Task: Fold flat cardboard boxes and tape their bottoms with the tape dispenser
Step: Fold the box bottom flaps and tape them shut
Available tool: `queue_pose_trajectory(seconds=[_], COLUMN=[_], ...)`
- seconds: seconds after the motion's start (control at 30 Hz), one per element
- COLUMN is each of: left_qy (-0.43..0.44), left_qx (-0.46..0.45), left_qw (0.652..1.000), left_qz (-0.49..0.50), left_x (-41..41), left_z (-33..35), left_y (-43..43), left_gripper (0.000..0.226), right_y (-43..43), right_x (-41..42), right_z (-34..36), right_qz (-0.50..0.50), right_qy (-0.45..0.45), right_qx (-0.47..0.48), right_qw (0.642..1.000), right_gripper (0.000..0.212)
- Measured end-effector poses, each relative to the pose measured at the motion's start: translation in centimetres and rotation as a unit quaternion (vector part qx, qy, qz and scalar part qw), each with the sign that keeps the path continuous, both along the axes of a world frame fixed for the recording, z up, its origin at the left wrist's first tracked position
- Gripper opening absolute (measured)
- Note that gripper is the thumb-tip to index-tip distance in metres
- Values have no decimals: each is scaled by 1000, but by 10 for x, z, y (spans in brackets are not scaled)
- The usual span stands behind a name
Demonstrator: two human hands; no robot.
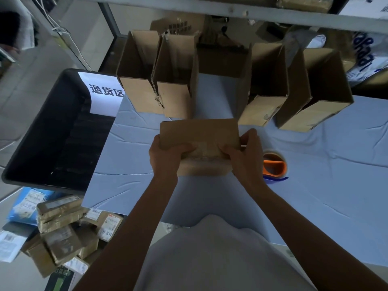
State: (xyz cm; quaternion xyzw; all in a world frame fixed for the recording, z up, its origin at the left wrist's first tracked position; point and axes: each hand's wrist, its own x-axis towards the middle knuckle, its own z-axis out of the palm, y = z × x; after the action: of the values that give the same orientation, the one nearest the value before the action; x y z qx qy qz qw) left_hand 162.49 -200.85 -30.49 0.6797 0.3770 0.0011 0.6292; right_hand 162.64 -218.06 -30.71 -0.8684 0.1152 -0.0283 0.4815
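A brown cardboard box (199, 133) stands on the pale blue table (315, 185) in front of me, its closed bottom flaps facing up towards me. My left hand (165, 156) grips its left side, thumb curled over the flaps. My right hand (245, 152) grips its right side the same way. A tape dispenser (274, 166) with an orange core and a blue handle lies on the table just right of my right hand, untouched.
Several folded open-topped boxes (174, 80) stand in a row along the back of the table. A black bin (52, 131) with a white label sits at the left. Taped parcels (63, 227) lie piled on the floor at lower left. A metal shelf rail (231, 11) crosses overhead.
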Motion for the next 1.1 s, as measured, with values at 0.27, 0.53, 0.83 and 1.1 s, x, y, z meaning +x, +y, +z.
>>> queue_pose_trajectory(seconds=[0.27,0.53,0.83,1.1], left_qy=[-348,-413,-391,-370], left_qx=[461,539,531,505], left_qw=[772,670,699,720], left_qz=[-266,-300,-277,-301], left_x=[-26,-22,-2,7], left_z=[-7,-20,1,6], left_y=[0,9,1,15], left_gripper=[35,3,21,24], right_y=[9,-19,-9,10], right_x=[0,3,5,26], right_z=[-20,-21,-17,-10], right_qz=[146,307,271,221], right_qy=[-227,-367,-410,-422], right_qx=[-261,-276,-287,-238], right_qw=[927,834,822,847], right_gripper=[28,25,28,21])
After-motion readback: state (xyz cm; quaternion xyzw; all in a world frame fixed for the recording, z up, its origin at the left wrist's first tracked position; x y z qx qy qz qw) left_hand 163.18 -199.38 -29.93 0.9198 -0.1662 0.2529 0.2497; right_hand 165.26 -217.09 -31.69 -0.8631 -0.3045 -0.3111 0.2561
